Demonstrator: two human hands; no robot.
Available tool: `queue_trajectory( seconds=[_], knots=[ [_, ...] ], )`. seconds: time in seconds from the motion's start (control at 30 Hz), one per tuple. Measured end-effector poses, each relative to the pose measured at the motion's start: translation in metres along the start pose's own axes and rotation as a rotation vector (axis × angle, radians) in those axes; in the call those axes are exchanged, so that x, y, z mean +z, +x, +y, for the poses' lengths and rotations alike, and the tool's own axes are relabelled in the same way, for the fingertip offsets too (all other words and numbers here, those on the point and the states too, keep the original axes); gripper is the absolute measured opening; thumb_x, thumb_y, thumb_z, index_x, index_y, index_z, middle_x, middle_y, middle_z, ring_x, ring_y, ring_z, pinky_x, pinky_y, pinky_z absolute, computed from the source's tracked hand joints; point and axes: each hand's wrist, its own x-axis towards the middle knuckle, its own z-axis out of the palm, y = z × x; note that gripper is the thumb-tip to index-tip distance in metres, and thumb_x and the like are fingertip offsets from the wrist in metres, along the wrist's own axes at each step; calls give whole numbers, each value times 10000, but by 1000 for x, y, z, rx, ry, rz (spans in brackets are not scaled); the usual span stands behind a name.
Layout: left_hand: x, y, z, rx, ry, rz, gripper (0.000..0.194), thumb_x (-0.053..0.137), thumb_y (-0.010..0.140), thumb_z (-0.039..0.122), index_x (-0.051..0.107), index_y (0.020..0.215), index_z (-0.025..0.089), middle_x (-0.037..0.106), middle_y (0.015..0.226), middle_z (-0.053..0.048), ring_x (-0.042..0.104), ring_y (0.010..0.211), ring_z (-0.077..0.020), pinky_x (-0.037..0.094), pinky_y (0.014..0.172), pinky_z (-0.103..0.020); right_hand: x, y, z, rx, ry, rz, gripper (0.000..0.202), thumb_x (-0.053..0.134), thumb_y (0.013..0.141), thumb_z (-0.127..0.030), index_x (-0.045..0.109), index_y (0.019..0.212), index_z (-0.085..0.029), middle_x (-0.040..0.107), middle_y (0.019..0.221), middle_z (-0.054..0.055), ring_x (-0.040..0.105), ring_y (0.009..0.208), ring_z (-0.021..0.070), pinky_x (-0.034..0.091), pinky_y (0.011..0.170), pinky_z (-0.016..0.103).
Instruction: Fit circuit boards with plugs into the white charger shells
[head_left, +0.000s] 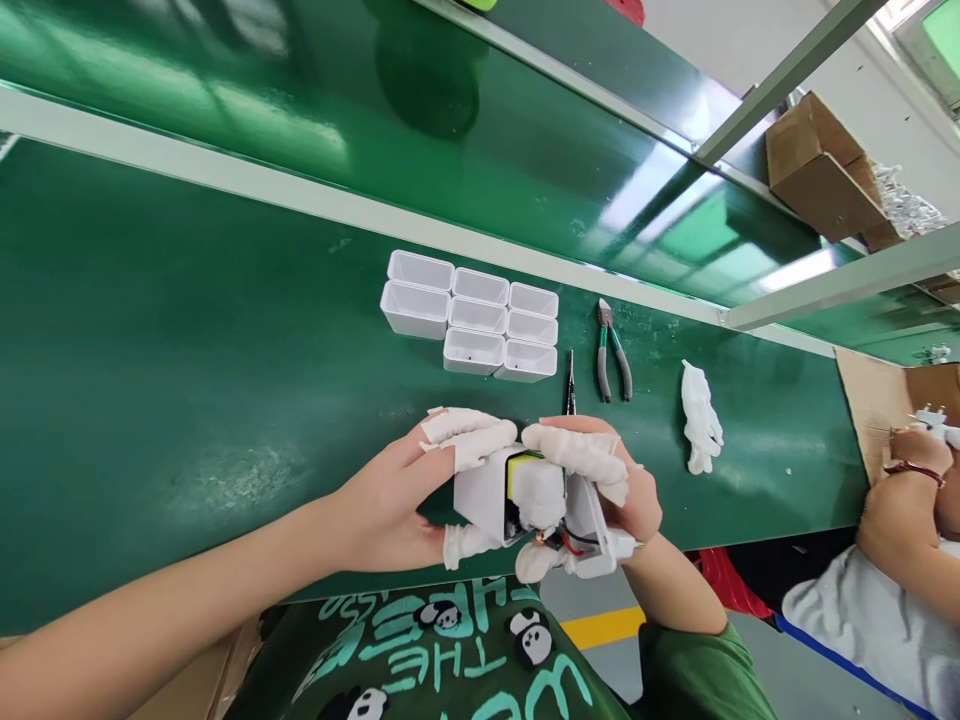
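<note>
Near the table's front edge, my left hand is closed around a white plastic adapter housing, its fingertips in white finger cots. My right hand, also with covered fingertips, grips the white end cover of the same adapter. Between the two parts shows the inner circuit assembly, with a white mass and a yellow band. Red and black wires run from it to the cover. Housing and cover are apart, and the assembly sits partly out of the housing.
Several white plastic housings stand open-side up beyond my hands. Right of them lie tweezers, cutting pliers and a crumpled white glove. At far right, a co-worker's hand is at a cardboard box. A shelf frame crosses behind.
</note>
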Motion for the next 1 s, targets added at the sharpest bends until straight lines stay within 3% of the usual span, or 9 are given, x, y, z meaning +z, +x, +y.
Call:
queue_trajectory(
  seconds=[0.13, 0.27, 0.4, 0.5, 0.6, 0.7, 0.83, 0.93, 1.0],
  knots=[
    [-2, -1, -3, -32, -49, -57, 774, 737, 880, 319, 373, 1560, 253, 677, 1292, -152, 683, 1175, -304, 613, 963, -403, -2, 13, -2, -291, -78, 13, 778, 721, 924, -463, 399, 1581, -201, 643, 1386, 193, 629, 1254, 350, 576, 1020, 502],
    [-6, -1, -4, -135, -266, -170, 738, 744, 853, 268, 391, 1501, 265, 676, 1307, -137, 699, 1174, -296, 611, 989, -421, -7, 24, -5, -307, -13, -179, 777, 635, 977, -460, 275, 1622, -220, 656, 1341, 178, 652, 1176, 296, 573, 993, 443],
    [-9, 0, -9, -167, -416, -223, 808, 651, 870, 192, 236, 1561, 252, 633, 1373, -159, 689, 1208, -270, 590, 1025, -422, -4, 23, -2, -266, -1, -207, 608, 613, 986, -305, 390, 1551, -271, 715, 1181, 119, 672, 1052, 253, 581, 933, 389],
    [-16, 1, -17, -191, -62, -179, 775, 588, 874, 154, 249, 1569, 209, 631, 1354, -173, 688, 1185, -286, 575, 1026, -462, 7, 18, 7, -186, -144, -129, 614, 586, 969, -191, 405, 1549, -281, 711, 1078, 99, 664, 977, 251, 605, 828, 370],
    [-25, 2, -21, -37, 415, 26, 572, 541, 889, 87, 463, 1445, 197, 694, 1203, -147, 684, 1151, -306, 576, 977, -463, 21, 14, 17, -86, -258, -93, 677, 581, 969, -162, 342, 1593, -275, 681, 1198, 134, 659, 1086, 275, 622, 863, 394],
    [-26, 2, -16, 145, 492, 157, 387, 561, 936, 145, 548, 1322, 151, 706, 1136, -162, 698, 1050, -278, 594, 880, -406, 31, 14, 22, -64, -246, -60, 749, 644, 969, -227, 276, 1620, -272, 655, 1284, 153, 641, 1157, 289, 618, 931, 423],
    [-22, -2, -11, 298, 530, 95, 299, 623, 966, 384, 614, 1130, 133, 696, 1098, -200, 682, 959, -286, 609, 801, -439, 35, 15, 25, -89, -237, -25, 745, 625, 954, -186, 284, 1612, -264, 681, 1175, 133, 657, 1080, 277, 627, 888, 412],
    [-26, -1, -12, 324, 594, 29, 189, 698, 920, 256, 633, 1056, 141, 688, 1107, -196, 673, 1031, -294, 602, 877, -450, 34, 16, 29, -83, -198, 9, 697, 610, 937, -171, 344, 1575, -261, 685, 1201, 128, 669, 1093, 266, 623, 904, 404],
    [-29, 2, -12, 361, 635, -40, 126, 664, 916, 154, 650, 1035, 191, 688, 1067, -137, 662, 1072, -275, 581, 924, -435, 33, 17, 32, -94, -172, 24, 683, 603, 926, -171, 363, 1558, -264, 686, 1246, 122, 676, 1098, 257, 618, 920, 401]
  ],
)
